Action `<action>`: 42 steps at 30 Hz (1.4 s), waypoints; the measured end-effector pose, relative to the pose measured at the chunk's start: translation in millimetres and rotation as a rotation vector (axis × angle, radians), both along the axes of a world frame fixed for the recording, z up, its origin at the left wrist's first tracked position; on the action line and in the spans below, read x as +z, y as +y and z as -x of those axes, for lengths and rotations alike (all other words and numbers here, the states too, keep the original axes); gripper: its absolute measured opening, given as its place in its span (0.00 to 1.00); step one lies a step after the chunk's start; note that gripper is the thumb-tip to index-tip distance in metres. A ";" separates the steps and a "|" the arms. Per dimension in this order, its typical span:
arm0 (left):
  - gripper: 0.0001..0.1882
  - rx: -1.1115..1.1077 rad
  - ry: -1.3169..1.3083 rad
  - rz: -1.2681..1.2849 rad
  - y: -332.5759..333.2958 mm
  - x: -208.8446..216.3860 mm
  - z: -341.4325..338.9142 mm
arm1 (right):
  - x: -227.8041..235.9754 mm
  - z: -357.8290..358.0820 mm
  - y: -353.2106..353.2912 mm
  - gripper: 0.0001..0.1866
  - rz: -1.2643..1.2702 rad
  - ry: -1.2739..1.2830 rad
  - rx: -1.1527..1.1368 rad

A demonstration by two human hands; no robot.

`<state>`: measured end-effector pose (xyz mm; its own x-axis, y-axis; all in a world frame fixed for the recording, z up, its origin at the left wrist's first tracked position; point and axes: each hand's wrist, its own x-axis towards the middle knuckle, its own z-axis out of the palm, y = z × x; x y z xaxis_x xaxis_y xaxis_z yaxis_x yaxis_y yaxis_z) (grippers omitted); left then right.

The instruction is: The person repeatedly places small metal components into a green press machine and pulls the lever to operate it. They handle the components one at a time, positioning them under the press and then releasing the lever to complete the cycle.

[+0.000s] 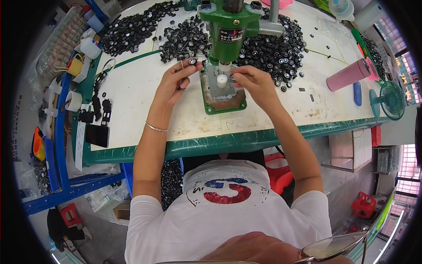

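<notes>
A green bench press (228,48) stands at the table's far middle, its ram above a white cylindrical holder (222,80) on a metal plate (215,91). Just left of the ram, my left hand (171,83) is closed on a small black toy wheel (192,62) with a silver hub. A thin metal axle shows by those fingers, and another dark piece sits lower among them. My right hand (255,83) is beside the holder on its right, thumb and fingers pinched together. Something small and dark shows at its fingertips, too hidden to name.
Heaps of black wheels (272,53) lie behind the press, with wheels on axles (184,39) at its left. A pink tumbler (348,75), a blue case (357,93) and a green fan (391,100) stand right. A phone (97,135) lies left, by the blue shelf frame (65,132).
</notes>
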<state>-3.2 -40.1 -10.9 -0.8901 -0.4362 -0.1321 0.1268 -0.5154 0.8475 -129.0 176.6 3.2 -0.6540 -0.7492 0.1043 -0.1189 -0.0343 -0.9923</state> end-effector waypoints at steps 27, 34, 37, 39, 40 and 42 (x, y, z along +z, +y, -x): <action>0.07 0.011 0.033 0.378 60.4 18.5 25.0 | 105.1 77.3 -7.4 0.16 0.349 -0.124 -0.206; 0.07 0.050 0.053 0.420 60.3 16.3 22.6 | 226.9 109.9 -74.4 0.08 0.522 -0.041 0.153; 0.07 0.015 0.116 0.419 59.2 9.9 33.4 | 222.3 130.1 -81.4 0.09 0.581 -0.154 0.193; 0.07 0.051 0.133 0.484 57.5 6.8 31.8 | 219.1 113.7 -83.8 0.09 0.601 -0.072 -0.021; 0.07 0.064 0.139 0.517 57.6 5.8 29.7 | 219.2 109.2 -84.1 0.08 0.632 -0.116 0.008; 0.07 0.067 0.115 0.546 57.4 9.2 27.6 | 217.7 96.4 -83.3 0.08 0.685 -0.011 -0.149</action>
